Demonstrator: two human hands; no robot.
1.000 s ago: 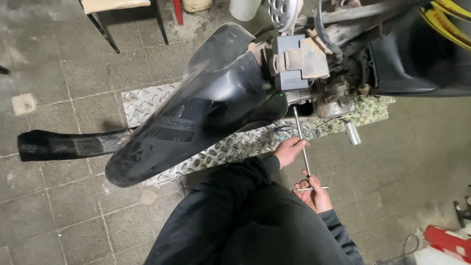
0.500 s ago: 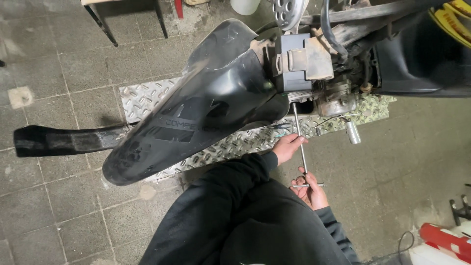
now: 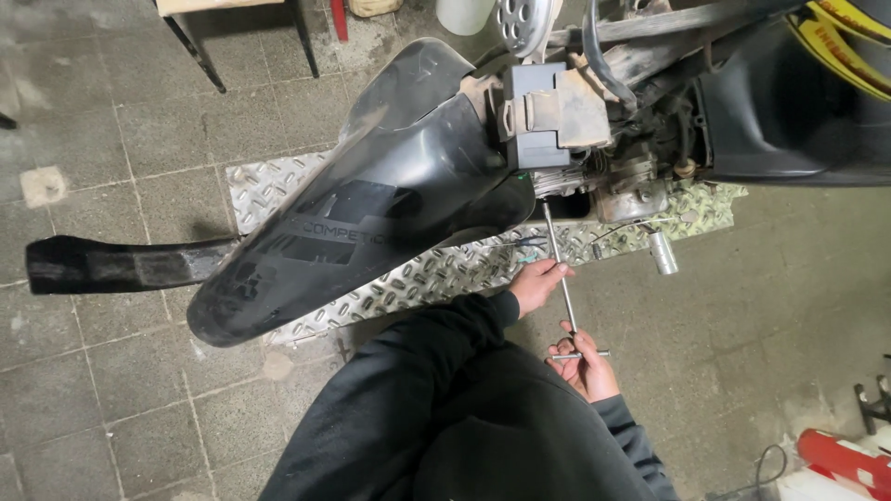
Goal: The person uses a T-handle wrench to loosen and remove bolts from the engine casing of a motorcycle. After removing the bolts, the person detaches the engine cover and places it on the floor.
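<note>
Left hand [image 3: 536,284] is wrapped around the middle of the shaft of a long T-handle wrench [image 3: 560,278], with the fingers curled over the thin metal rod. Right hand [image 3: 585,366] is lower, at the near end of the same tool, and its fingers are closed on the short cross bar, which lies across the palm. Both hands come out of black sleeves [image 3: 445,343].

From the cross bar the wrench goes up and a little to the left, and its far tip goes under the engine block [image 3: 594,186] of a scooter, just below a grey box-shaped part [image 3: 538,111]. If the tip sits on a bolt I cannot tell, because this place is dark.

A big black rear mudguard [image 3: 371,195] covers the left half of the scooter, and it reaches down to the left over a metal tread plate [image 3: 436,269] which lies on the tiled floor [image 3: 111,371]. The left hand is just beside the near edge of this plate. Close to the right end of the plate a small silver socket [image 3: 663,252] lies on the floor, apart from both hands. A black body panel [image 3: 121,264] sticks out past the left edge of the plate. In the bottom right corner of the floor a red object [image 3: 840,459] is partly seen.
</note>
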